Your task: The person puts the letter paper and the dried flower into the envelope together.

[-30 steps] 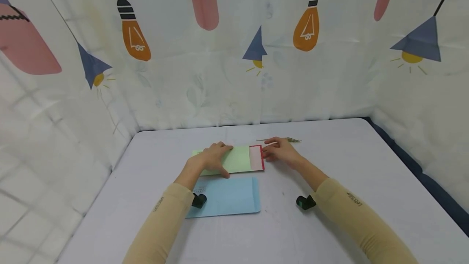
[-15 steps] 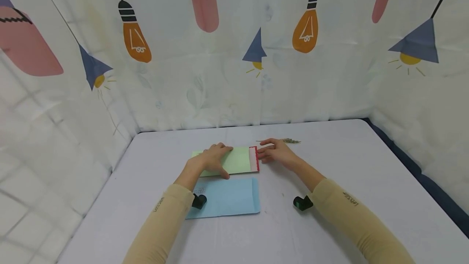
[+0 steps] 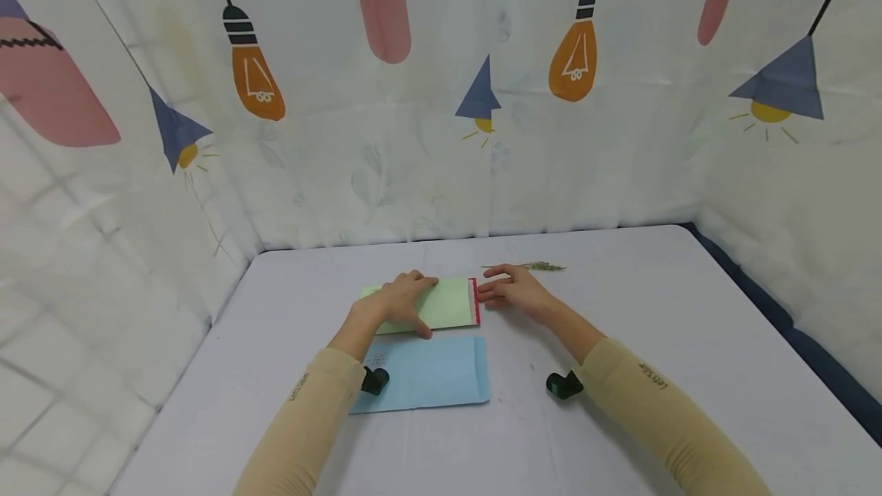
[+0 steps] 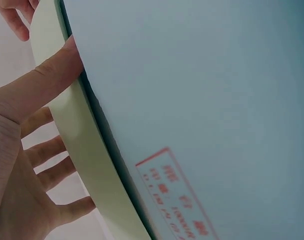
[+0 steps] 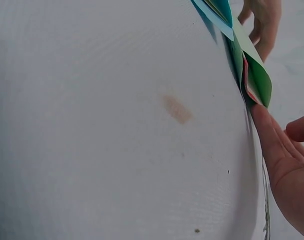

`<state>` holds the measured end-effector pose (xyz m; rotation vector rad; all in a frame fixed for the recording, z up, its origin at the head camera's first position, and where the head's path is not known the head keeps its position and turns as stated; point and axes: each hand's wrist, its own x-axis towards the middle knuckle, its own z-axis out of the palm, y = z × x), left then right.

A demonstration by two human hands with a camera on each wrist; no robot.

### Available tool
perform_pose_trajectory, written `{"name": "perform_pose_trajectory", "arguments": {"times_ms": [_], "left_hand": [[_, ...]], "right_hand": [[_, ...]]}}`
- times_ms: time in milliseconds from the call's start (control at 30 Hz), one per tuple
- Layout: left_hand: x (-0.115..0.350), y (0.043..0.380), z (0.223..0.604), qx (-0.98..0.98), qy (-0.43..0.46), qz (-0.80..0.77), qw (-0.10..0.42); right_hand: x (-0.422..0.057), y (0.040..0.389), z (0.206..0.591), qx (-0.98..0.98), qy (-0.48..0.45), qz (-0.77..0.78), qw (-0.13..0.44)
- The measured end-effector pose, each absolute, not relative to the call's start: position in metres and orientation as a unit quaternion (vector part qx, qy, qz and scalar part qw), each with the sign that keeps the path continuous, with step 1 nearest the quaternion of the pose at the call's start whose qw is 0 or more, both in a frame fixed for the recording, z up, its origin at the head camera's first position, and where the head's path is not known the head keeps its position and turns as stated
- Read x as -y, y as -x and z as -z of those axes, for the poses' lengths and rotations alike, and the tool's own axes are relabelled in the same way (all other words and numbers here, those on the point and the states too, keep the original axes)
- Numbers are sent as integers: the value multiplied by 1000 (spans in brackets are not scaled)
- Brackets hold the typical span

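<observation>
A pale green envelope [image 3: 451,303] lies on the table with a red-edged white card [image 3: 474,301] in its right end. My left hand [image 3: 400,301] spans the envelope and holds it, thumb at the near edge and fingers at the far edge. In the right wrist view, the envelope's mouth [image 5: 262,82] bulges and the card sits inside it. My right hand [image 3: 518,293] touches the card's outer edge with extended fingertips, the thumb apart. Closer to me lies a light blue envelope [image 3: 434,375], its printed red box [image 4: 176,195] visible in the left wrist view.
A dried grass sprig [image 3: 546,266] lies behind my right hand. The white table [image 3: 620,289] ends at a patterned fabric wall [image 3: 413,167], with dark cloth [image 3: 772,305] along its right side. Black wrist cameras [image 3: 563,385] sit on both wrists.
My right hand has moved left, and the card has slid deeper into the green envelope, so only a narrow strip by its red edge shows. My left hand has stayed in place.
</observation>
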<state>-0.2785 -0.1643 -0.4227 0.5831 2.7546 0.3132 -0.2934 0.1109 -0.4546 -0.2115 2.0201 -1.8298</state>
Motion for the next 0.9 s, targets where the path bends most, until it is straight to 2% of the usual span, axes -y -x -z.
{"name": "perform_pose_trajectory", "arguments": {"times_ms": [900], "left_hand": [[164,281,423,-962,-203,-92,157]], "right_hand": [[-101,292,454,-698,101,672,227]]}}
